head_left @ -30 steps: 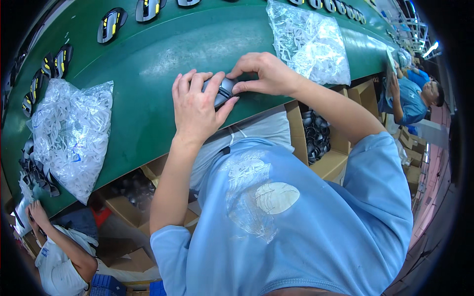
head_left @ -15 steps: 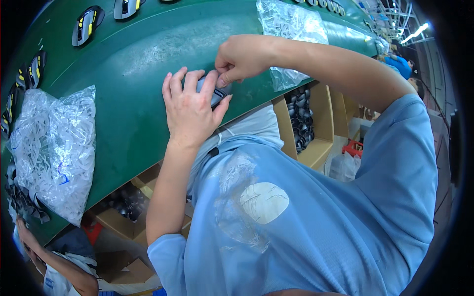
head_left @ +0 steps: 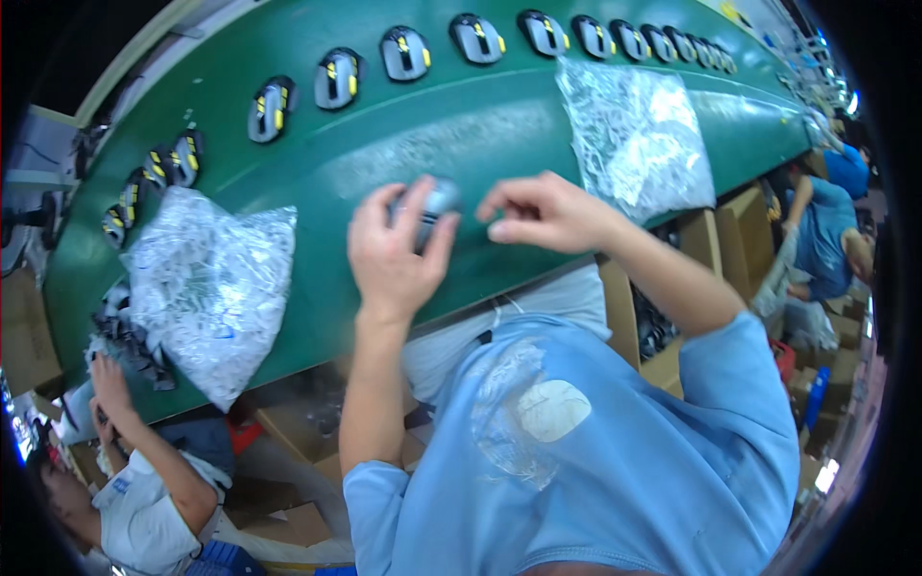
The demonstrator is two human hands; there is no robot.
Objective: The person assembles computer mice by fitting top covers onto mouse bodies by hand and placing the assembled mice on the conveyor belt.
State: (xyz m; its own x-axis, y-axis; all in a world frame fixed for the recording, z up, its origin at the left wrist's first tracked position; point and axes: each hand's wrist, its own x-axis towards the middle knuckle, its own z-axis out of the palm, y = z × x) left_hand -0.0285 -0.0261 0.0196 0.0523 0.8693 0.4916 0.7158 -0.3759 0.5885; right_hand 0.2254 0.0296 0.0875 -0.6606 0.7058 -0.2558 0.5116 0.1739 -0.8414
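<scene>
My left hand (head_left: 396,245) is curled over a grey, mouse-shaped shell (head_left: 442,200) on the green work surface (head_left: 322,259). Its thumb and fingers grip the sides and hide much of the shell. Just to the right, my right hand (head_left: 538,213) hovers apart from the shell, fingers half bent and thumb separate. Nothing shows between those fingers, which are slightly blurred.
Clear bags of small white parts lie left (head_left: 216,288) and right (head_left: 639,134). Along the far side runs a curved row of black-grey-yellow mouse-shaped units (head_left: 405,54). Cardboard boxes (head_left: 619,307) stand below the near edge. Co-workers sit at left (head_left: 158,499) and right (head_left: 831,230).
My right hand has drawn away from the shell to the right; before, its fingers touched it. My left hand stays on the shell. The view has shifted, showing more of the far row.
</scene>
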